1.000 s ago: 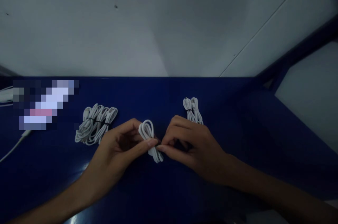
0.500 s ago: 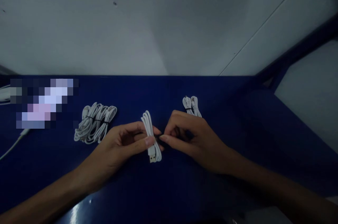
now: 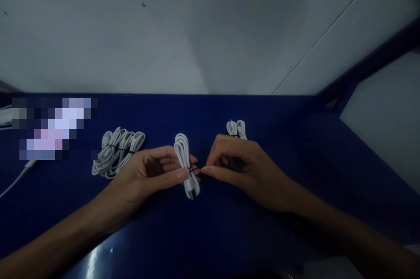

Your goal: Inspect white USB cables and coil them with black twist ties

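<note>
Over the blue worktop (image 3: 183, 239), roughly midway between its sides, the left hand (image 3: 142, 178) pinches one coiled white cable (image 3: 183, 151) between thumb and fingers. The right hand (image 3: 247, 176) is closed at the fingertips on the end of one black tie (image 3: 194, 168), which crosses the coil at its waist. That tie now shows as a thin line drawn between the two hands; half a second ago the thumb and fingers hid most of it. The coil has also turned: the flat metal face of its single visible plug (image 3: 192, 192) faced up then, and now looks dark and narrow.

Beyond the left hand, toward the worktop's far left corner, lies one pile of white cables (image 3: 114, 156), with three dark ties visible; overlap hides the exact count. Behind the right hand, nearer the far edge, are two tied bundles (image 3: 236, 128), covered more than before. Farther left, one white cord (image 3: 15, 184) runs to one bright oblong thing (image 3: 61, 125), pixelated beyond recognition. One pale wall (image 3: 147, 51) rises behind the far edge.
</note>
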`<state>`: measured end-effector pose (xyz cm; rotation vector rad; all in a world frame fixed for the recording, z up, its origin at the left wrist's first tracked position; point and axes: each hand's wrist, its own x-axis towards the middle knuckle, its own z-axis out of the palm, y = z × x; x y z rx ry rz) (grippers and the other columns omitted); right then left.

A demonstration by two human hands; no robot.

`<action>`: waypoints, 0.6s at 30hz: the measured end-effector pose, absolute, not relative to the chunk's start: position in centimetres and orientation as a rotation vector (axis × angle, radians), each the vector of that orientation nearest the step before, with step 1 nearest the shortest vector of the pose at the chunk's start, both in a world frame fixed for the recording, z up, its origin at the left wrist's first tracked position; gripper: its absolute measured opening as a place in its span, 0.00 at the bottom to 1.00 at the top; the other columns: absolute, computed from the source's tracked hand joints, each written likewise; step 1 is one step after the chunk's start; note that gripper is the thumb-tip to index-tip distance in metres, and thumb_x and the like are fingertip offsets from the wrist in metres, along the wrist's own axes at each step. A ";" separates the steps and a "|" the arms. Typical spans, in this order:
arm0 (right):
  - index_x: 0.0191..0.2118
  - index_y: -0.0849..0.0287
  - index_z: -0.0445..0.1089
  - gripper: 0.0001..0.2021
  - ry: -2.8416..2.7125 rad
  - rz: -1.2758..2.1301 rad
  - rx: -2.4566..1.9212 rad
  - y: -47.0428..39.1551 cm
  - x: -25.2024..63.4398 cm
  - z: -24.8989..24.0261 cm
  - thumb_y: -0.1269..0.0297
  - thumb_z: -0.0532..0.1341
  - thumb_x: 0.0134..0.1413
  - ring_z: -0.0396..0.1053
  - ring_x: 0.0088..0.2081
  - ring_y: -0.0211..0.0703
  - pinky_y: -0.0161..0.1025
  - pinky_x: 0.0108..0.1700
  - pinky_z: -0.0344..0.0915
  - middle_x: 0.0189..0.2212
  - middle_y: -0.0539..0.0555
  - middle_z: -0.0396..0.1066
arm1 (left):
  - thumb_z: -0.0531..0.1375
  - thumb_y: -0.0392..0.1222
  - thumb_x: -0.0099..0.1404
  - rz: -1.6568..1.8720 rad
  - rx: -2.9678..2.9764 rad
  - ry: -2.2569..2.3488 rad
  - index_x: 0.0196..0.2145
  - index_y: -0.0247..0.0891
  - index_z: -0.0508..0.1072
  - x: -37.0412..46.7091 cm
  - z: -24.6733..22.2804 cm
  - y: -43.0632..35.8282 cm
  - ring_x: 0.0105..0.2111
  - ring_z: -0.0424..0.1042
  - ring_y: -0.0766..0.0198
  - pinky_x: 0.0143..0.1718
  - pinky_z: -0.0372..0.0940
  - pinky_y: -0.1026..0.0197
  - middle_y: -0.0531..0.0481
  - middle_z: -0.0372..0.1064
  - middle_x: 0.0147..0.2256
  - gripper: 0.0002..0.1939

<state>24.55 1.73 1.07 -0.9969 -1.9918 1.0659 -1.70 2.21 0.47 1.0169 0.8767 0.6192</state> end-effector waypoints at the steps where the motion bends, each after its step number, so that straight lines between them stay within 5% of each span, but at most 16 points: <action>1: 0.36 0.56 0.78 0.08 -1.997 1.068 -0.995 1.8 24.6 1.2 0.66 0.71 0.71 0.64 0.32 0.35 0.35 0.33 0.60 0.32 0.46 0.69 | 0.76 0.44 0.70 0.629 1.017 0.881 0.49 0.44 0.86 -1.7 0.3 2.2 0.46 0.85 0.57 0.52 0.76 0.60 0.46 0.87 0.44 0.11; 10: 0.37 0.56 0.78 0.10 -2.050 1.079 -1.017 2.0 25.2 1.8 0.60 0.69 0.74 0.65 0.34 0.38 0.36 0.35 0.62 0.34 0.48 0.71 | 0.74 0.39 0.72 0.672 0.992 0.794 0.42 0.41 0.84 -1.5 -0.1 2.4 0.39 0.84 0.65 0.44 0.75 0.68 0.50 0.85 0.37 0.04; 18: 0.37 0.56 0.77 0.09 -1.955 1.152 -1.051 2.2 25.5 1.4 0.62 0.70 0.72 0.62 0.29 0.35 0.35 0.31 0.59 0.30 0.45 0.68 | 0.66 0.45 0.80 0.627 0.882 0.772 0.57 0.44 0.86 -1.8 -0.1 1.6 0.46 0.86 0.60 0.51 0.75 0.64 0.45 0.89 0.44 0.12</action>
